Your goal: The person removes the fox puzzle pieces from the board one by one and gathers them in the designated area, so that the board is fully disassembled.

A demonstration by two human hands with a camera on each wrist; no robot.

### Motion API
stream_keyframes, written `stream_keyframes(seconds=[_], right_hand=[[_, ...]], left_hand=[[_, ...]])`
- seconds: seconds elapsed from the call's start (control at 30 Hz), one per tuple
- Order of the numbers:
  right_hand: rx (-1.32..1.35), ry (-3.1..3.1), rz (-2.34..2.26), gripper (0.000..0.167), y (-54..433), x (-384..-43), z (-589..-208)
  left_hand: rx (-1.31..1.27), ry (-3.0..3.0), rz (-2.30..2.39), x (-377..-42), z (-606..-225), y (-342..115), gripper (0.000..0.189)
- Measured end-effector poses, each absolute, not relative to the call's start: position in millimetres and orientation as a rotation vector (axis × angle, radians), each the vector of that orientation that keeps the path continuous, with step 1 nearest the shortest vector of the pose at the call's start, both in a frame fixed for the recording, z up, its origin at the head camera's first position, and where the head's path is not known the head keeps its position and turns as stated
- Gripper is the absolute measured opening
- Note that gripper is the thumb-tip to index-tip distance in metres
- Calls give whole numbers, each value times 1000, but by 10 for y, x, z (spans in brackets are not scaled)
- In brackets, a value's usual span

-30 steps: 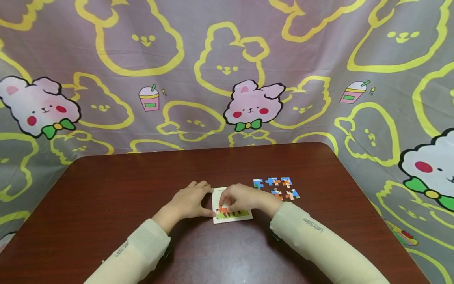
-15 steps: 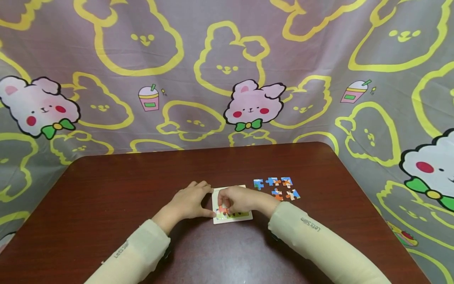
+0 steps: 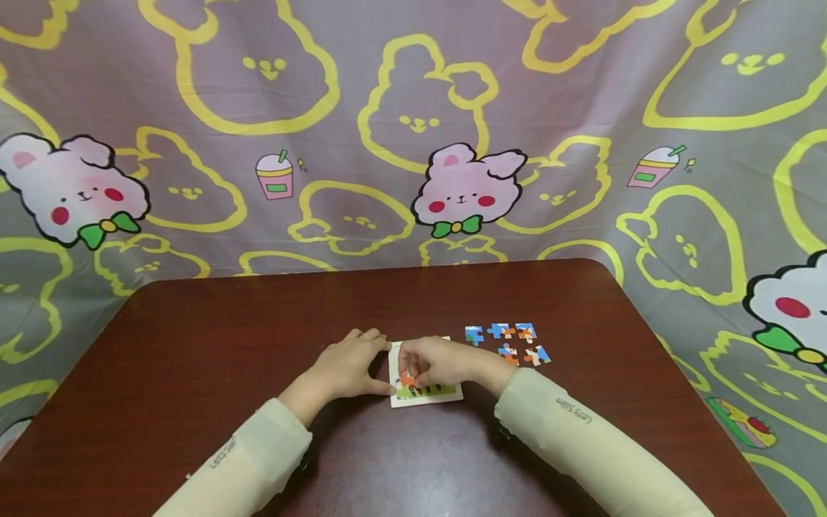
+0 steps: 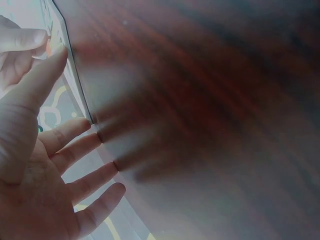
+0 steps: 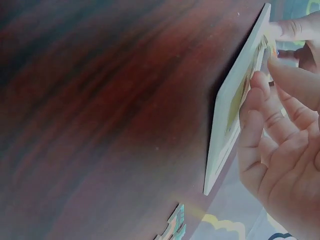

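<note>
In the head view, a small jigsaw board [image 3: 426,402] with a cream border lies on the table. My left hand [image 3: 342,368] has its fingers spread and its fingertips at the board's left edge; its thumb touches the lower left corner. Over the board's left part, my right hand [image 3: 436,360] pinches an orange puzzle piece [image 3: 408,380] between thumb and fingers. A green strip with dark stripes shows along the board's lower part. Much of the board is hidden under the right hand. In the right wrist view the cream border [image 5: 216,145] appears edge-on beside the curled fingers.
Several loose puzzle pieces [image 3: 500,331], blue and orange, lie in two rows to the right of the board. Dark reddish wood forms the tabletop [image 3: 258,316]. A patterned curtain [image 3: 362,86] hangs behind the table and along its sides.
The right hand stays over the board's left part, and the orange piece in its fingers shifts and tilts slightly. The left hand holds its place. The whole head view has drifted a little.
</note>
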State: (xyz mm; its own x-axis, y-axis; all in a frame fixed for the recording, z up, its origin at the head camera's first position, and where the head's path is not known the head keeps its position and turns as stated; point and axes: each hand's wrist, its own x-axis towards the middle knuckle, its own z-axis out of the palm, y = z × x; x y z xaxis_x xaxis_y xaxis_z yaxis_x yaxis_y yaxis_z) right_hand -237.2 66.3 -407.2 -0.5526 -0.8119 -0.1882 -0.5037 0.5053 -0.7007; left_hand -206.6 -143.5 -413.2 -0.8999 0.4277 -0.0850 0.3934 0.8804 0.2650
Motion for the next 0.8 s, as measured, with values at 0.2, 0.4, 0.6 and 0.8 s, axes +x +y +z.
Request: stream_keyframes(seconds=[0.2,0.4,0.6,0.8], right_hand=[[-1055,2191,-896,20,673,-2370,-4060],[-1052,2202,-908,21,670,-2339,-4051],[-1046,2174,-947,19,667,-2316,-4058],[-1021,2175,-995,22,680,-2314,-4073]], left_hand=[[625,2905,362,-2064,-4123,-1431,72],[624,2896,364,-2060,-4124,-1426,74],[622,2903,370,-2050,-4123,-1432,75],[631,2902,374,-2051,-4117,-1427,72]])
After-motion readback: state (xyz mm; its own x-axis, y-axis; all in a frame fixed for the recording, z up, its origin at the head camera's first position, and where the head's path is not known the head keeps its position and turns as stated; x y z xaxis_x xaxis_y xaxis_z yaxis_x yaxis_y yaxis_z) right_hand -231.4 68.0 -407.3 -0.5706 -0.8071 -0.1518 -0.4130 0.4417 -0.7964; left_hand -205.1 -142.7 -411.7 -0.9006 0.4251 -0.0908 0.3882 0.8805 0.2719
